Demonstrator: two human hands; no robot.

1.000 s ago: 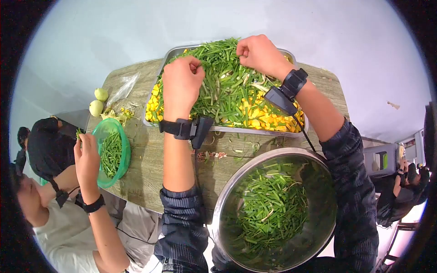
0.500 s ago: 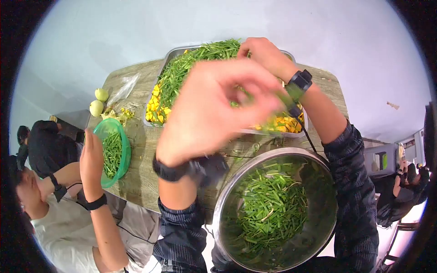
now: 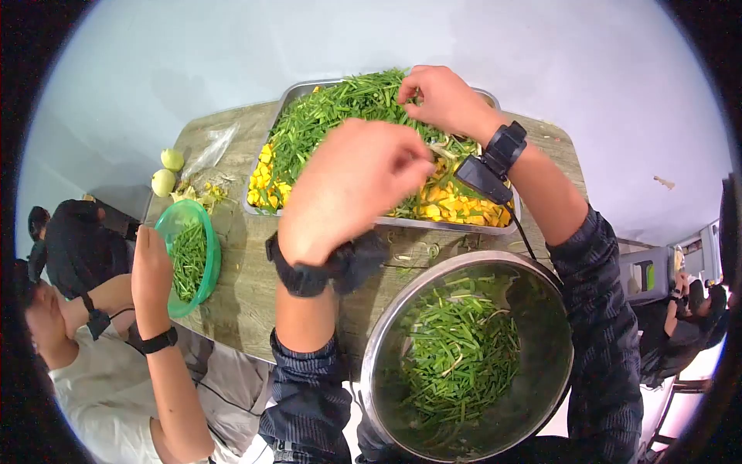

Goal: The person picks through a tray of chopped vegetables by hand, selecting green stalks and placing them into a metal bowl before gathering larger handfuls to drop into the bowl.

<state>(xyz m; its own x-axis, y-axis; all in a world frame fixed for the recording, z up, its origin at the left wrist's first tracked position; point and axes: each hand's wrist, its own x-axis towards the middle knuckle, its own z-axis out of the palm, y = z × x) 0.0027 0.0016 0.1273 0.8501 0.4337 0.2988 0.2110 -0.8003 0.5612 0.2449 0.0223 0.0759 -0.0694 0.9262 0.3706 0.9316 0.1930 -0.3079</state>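
Note:
A metal tray (image 3: 456,226) on the table carries a heap of cut green stalks (image 3: 348,97) with yellow cubed pieces (image 3: 456,203) along its near side. Over the middle of the tray is my left hand (image 3: 352,182), slightly blurred, its fingers curled toward the thumb; whatever lies between them is hidden. My right hand (image 3: 444,100) pinches at the right end of the green heap, thumb and fingertips close together, and I cannot make out what they hold. Close to my body, a large steel bowl (image 3: 545,379) contains more cut green stalks (image 3: 462,348).
To the left stands a green basket (image 3: 212,267) of cut stalks, with another person's hand (image 3: 152,271) beside it. Two pale round vegetables (image 3: 164,182), a clear plastic bag (image 3: 212,151) and yellow-green scraps (image 3: 205,195) are on the table's left. More people sit farther off on both sides.
My left hand has drawn back from close to the camera, uncovering more yellow pieces and the device on my right wrist. My right hand has shifted slightly left and stays over the greens.

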